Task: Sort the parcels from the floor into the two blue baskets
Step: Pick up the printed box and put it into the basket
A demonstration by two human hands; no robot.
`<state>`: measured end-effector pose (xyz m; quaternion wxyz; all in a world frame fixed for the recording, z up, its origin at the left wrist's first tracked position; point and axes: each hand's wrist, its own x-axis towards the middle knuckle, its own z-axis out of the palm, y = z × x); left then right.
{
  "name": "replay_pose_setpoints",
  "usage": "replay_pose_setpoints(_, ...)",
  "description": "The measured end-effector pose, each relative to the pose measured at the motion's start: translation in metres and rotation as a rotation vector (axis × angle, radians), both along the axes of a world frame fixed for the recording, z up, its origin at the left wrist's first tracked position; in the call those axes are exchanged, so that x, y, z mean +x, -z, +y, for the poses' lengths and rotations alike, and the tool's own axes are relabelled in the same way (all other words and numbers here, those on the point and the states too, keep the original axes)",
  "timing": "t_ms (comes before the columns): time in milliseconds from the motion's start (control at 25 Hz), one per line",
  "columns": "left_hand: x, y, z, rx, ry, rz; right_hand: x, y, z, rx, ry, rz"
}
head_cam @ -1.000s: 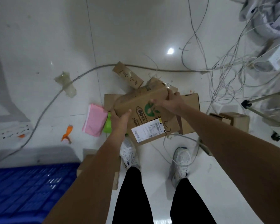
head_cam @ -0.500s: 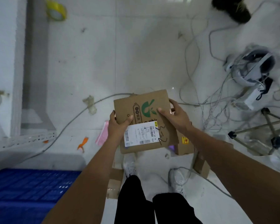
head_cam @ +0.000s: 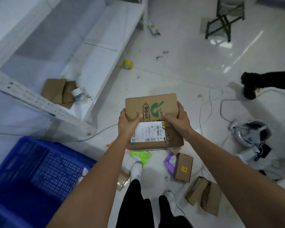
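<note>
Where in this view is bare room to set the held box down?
Bare floor between the white shelf and folding stool; also the blue basket. Crowded: parcels near the feet, cables rightward.

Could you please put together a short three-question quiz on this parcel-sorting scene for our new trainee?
1. True or false: the cardboard parcel with the green logo lies on the floor.
2. Which hand covers a corner of the white shipping label: A left hand, B right hand?
3. Fill in: the blue basket stands on the person's ___ side.

Key: 1 false, both hands hold it up; 2 A; 3 left.
</note>
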<state>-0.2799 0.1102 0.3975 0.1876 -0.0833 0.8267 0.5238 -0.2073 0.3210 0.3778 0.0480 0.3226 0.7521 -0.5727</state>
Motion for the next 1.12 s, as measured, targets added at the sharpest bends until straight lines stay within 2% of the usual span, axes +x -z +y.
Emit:
replay_pose_setpoints(160, 0.049, -0.086, -0.057, 0.068, -0.187, 0.041, 0.007, -0.084, -0.054, 0.046, -0.176, 0.036)
replay_pose_setpoints(320, 0.09, -0.142, -0.147, 0.069, -0.389, 0.092, 0.007, -0.146, -0.143, 0.089, -0.362, 0.062)
replay_pose_setpoints(560, 0.175, -0.19, -0.293, -0.121, -0.529, 0.282, 0.042, -0.213, -0.301, 0.252, -0.637, 0.292)
replay_pose_setpoints(800, 0.291, -0.213, -0.449, -0.251, -0.667, 0.326, 0.123, -0.24, -0.476, 0.427, -0.992, 0.507)
replay_pose_setpoints(960, 0.394, -0.22, -0.569, -0.272, -0.704, 0.19, 0.2, -0.249, -0.596, 0.474, -1.322, 0.358)
replay_pose_setpoints(1120, 0.458, -0.233, -0.655, -0.329, -0.755, 0.121, 0.251, -0.259, -0.691, 0.422, -1.397, 0.302)
